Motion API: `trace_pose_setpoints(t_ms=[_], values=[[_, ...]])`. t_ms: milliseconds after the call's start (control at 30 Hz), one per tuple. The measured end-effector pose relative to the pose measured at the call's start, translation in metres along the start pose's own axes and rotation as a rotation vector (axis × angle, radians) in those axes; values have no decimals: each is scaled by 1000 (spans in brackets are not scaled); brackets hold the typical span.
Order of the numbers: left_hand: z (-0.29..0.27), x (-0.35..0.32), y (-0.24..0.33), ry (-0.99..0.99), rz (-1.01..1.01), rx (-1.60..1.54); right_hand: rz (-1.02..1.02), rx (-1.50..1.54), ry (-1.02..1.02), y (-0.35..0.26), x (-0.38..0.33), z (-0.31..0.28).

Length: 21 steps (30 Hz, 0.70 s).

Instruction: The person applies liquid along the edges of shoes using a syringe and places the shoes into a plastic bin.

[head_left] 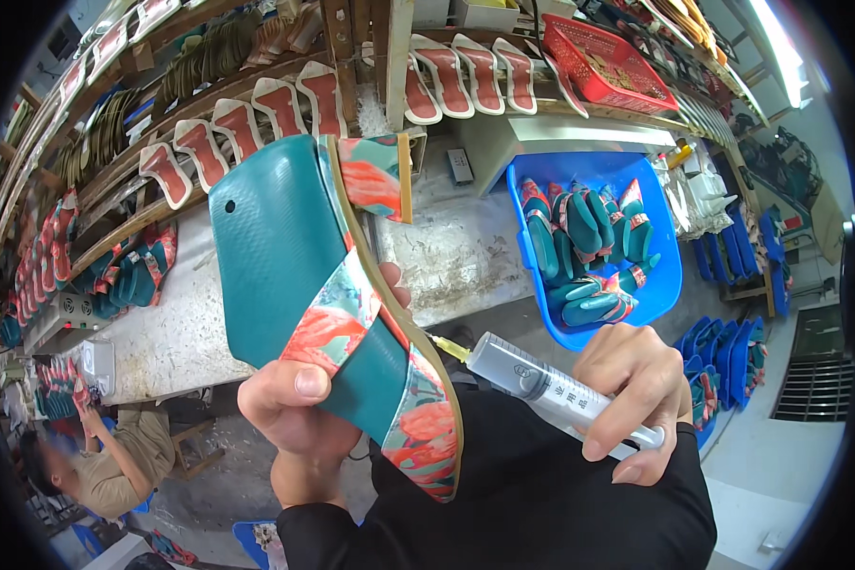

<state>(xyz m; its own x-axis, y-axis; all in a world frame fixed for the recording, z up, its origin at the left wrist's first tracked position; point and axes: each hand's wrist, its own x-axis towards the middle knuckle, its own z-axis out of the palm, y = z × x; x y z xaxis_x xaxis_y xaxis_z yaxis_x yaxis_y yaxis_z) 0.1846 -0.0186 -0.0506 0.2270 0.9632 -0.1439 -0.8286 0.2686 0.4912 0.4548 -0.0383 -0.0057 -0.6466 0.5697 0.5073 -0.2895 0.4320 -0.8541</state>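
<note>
My left hand grips a heeled sandal, its thumb on the upper strap and a fingertip showing past the sole's far edge. The sandal has a teal insole, red-and-teal floral straps and a floral-covered block heel at the top. Closed around a clear plastic syringe is my right hand, with fingers over the barrel and the plunger end. The syringe's yellow needle tip points at the sole's edge beside the strap. Whether it touches cannot be told.
A blue bin of similar sandals stands right of the workbench. Shelves above hold several red-and-white sole pieces and a red basket. More blue bins stand far right. Another person works at the lower left.
</note>
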Motion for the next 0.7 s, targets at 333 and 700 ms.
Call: trace_pose_setpoints(t_ms=[333, 700], values=[[-5, -3, 0, -25, -26, -27, 56, -50, -13, 3, 4, -3], [-2, -3, 0, -41, 1, -30, 69, -56, -36, -1, 6, -7]])
